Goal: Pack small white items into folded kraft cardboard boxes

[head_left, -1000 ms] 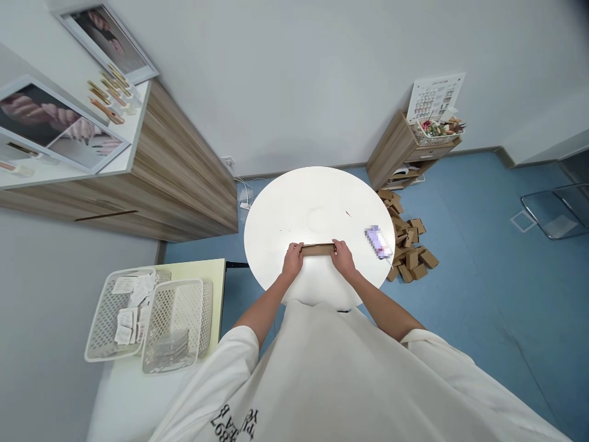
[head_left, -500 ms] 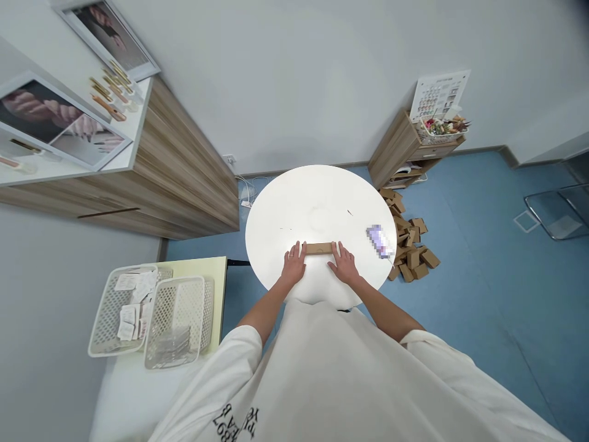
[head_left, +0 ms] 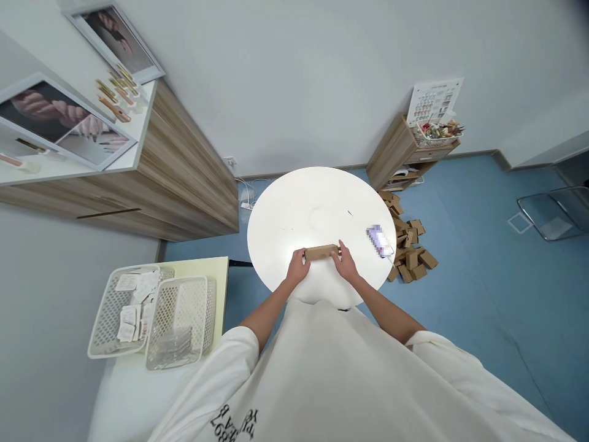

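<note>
A long, narrow brown cardboard piece is held over the near part of the round white table. My left hand grips its left end with curled fingers. My right hand grips its right end, thumb and fingers closed round it. Both forearms reach in from the bottom of the view over my white shirt.
A phone lies on the table's right side. Small cardboard boxes are piled on the blue floor to the right. Two white mesh baskets sit on a pale side table at left. A wooden cabinet and a small shelf stand by the wall.
Half a second ago both hands lay flat and open beside the cardboard piece on the table; now their fingers are closed round its ends and it sits slightly tilted.
</note>
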The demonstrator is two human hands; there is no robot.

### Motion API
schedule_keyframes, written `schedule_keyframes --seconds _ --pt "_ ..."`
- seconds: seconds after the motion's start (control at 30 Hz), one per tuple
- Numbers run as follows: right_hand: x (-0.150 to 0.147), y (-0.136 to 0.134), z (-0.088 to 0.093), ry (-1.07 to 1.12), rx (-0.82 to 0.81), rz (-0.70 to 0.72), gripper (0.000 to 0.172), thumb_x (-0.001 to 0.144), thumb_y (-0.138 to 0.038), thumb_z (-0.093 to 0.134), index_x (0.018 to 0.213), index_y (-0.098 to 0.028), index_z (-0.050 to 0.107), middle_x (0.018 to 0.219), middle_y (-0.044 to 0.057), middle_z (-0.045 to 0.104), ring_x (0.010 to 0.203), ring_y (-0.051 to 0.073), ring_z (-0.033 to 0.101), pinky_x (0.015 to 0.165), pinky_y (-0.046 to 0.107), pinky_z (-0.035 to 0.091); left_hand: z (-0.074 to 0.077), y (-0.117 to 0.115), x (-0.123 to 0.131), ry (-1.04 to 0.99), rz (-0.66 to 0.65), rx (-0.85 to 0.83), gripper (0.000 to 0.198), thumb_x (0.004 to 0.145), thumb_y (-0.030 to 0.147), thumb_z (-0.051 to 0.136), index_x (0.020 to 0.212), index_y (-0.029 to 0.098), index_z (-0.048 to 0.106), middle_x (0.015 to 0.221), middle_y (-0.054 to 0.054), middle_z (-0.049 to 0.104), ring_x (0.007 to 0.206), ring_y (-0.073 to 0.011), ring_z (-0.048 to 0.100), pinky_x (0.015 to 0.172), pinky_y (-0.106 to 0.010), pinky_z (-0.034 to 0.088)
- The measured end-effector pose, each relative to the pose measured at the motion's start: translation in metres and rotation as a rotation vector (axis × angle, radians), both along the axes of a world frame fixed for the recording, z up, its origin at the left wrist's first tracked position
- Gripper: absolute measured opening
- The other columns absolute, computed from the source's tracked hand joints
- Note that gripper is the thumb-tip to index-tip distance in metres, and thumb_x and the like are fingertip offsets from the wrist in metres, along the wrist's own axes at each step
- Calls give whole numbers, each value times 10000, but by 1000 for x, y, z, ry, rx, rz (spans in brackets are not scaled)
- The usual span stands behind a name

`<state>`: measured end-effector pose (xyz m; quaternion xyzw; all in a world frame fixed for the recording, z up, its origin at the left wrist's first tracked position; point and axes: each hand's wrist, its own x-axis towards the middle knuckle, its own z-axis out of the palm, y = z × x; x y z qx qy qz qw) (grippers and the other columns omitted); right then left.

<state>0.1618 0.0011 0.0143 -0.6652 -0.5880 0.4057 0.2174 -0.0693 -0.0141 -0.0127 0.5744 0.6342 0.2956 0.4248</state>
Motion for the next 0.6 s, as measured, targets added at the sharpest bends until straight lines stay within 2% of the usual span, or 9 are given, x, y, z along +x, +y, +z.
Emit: schedule_keyframes --seconds 0.1,0.23,0.4,0.5,0.6 --pt "0 -27 -4 25 -39 -16 720 953 -535 450 1585 -262 240 1405 118 503 1208 255 559 1009 413 479 -9 -27 -5 -63 10 7 457 816 88 550 1253 219 527 1291 -108 550 1165 -223 590 999 -391 481" --pt "-3 -53 -17 61 -175 -61 690 893 -486 556 1516 -238 390 1402 123 545 1213 274 575 1017 413 478 -20 -50 -13 -159 9 -129 489 791 56 551 1250 217 501 1302 -108 585 1183 -224 605 977 -384 487" --pt "-11 -65 -20 57 -230 -153 633 818 -456 628 1400 -227 531 1436 134 536 1197 304 589 1006 430 482 -22 -53 -19 -161 73 -309 536 784 90 597 1294 211 483 1432 -137 523 1241 -258 582 1012 -401 467" --pt "-18 -69 -12 111 -220 -164 609 801 -449 626 1367 -238 548 1413 114 557 1145 278 613 962 408 501 -17 -50 -19 -213 52 -307 608 773 105 618 1346 224 454 1487 -131 484 1288 -268 551 1043 -406 447" --pt "-24 -72 -1 185 -198 -155 507 787 -426 624 1260 -246 595 1272 82 642 1014 240 648 889 377 519 -10 -49 -17 -286 -3 -318 660 764 108 623 1383 226 424 1468 -132 507 1248 -256 579 1012 -390 469"
